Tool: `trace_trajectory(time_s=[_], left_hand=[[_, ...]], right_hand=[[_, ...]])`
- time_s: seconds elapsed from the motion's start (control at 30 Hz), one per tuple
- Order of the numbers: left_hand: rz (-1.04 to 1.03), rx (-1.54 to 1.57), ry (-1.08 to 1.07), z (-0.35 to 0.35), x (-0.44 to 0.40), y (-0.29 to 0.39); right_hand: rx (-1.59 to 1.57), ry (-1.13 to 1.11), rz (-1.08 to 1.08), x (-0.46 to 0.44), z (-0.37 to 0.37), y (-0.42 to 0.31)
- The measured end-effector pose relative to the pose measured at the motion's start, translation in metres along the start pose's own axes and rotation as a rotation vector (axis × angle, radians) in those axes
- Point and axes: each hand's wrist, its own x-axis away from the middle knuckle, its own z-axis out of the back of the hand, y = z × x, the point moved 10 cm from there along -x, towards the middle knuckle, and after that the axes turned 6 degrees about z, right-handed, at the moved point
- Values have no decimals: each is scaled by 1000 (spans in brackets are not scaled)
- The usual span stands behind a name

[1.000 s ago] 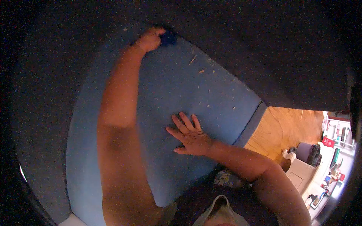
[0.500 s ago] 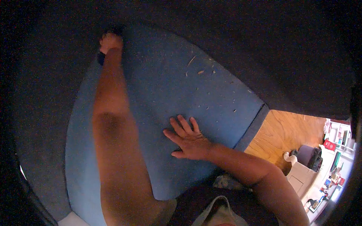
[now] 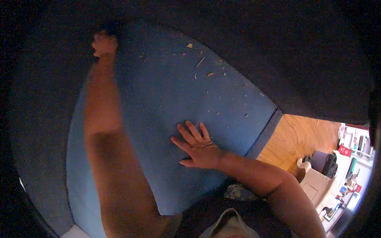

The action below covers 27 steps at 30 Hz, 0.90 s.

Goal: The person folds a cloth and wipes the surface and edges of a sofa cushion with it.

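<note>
My left hand point(image 3: 104, 43) is stretched far out to the upper left, at the border between the blue seat surface point(image 3: 158, 95) and dark grey upholstery point(image 3: 43, 119). Its fingers are curled round something dark, which shadow hides too well to name. My right hand point(image 3: 198, 144) lies palm down on the blue surface with its fingers spread and nothing in them. Small pale bits and slivers point(image 3: 210, 74) are scattered beyond the right hand, with one larger pale flake point(image 3: 189, 45) near the top.
Dark grey padded walls point(image 3: 301, 59) curve round the blue surface at the top and left. A grey edge band point(image 3: 262, 141) borders it on the right. Past that lie a wooden floor point(image 3: 293, 139), a pale cabinet point(image 3: 317, 184) and shelves of small items point(image 3: 353, 186).
My left hand and arm have shifted left and slightly down. The larger pale flake near the top now shows. My right hand stays in place.
</note>
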Motion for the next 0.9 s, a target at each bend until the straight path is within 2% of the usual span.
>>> trace_trajectory(time_s=[0.03, 0.1, 0.23, 0.3, 0.37, 0.4, 0.47, 0.5, 0.57, 0.6, 0.63, 0.67, 0.7, 0.73, 0.8, 0.83, 0.9], left_hand=[[-215, -269, 163, -23, 10, 6], [-440, -539, 325, -40, 35, 32], [-663, -487, 35, -114, 85, 71], [-707, -498, -48, -102, 160, 81], [-761, -564, -178, -110, 197, 71], [-760, -569, -178, -113, 210, 65], [-1017, -539, -368, -136, 261, 58], [-1010, -541, -368, -134, 271, 55], [-1036, -200, -812, -142, 305, 52], [-1035, -111, -533, -134, 279, 49], [-880, -332, -365, -119, 264, 46], [-711, -536, -190, -88, 249, 47], [-635, -511, -65, -82, 209, 38], [-553, -488, 55, -82, 177, 30], [-497, -538, 43, -81, 190, 42], [-445, -603, 31, -82, 202, 47], [-472, -587, -48, -65, 216, 84]], right_hand=[[-3, 4, -7, 0, 1, 1], [-8, 15, -21, 0, 2, 3], [9, 7, -29, 2, -2, 0], [35, 15, -12, 1, -6, -1], [-3, -44, -22, 14, -15, 4], [-7, -43, -20, 17, -14, 2], [51, -73, 22, 28, -13, 5], [49, -77, 27, 39, -7, 14], [-242, -64, 128, 80, 15, 25], [-392, -68, -32, 113, 39, 34], [-529, -74, -193, 154, 67, 47], [-270, -19, -202, 201, 97, 52], [-174, -35, -374, 252, 120, 61], [-159, -40, -656, 310, 137, 74], [-219, 168, -1060, 450, 150, 88], [-217, 276, -1178, 520, 146, 87], [-516, 502, -1163, 591, 137, 57]])
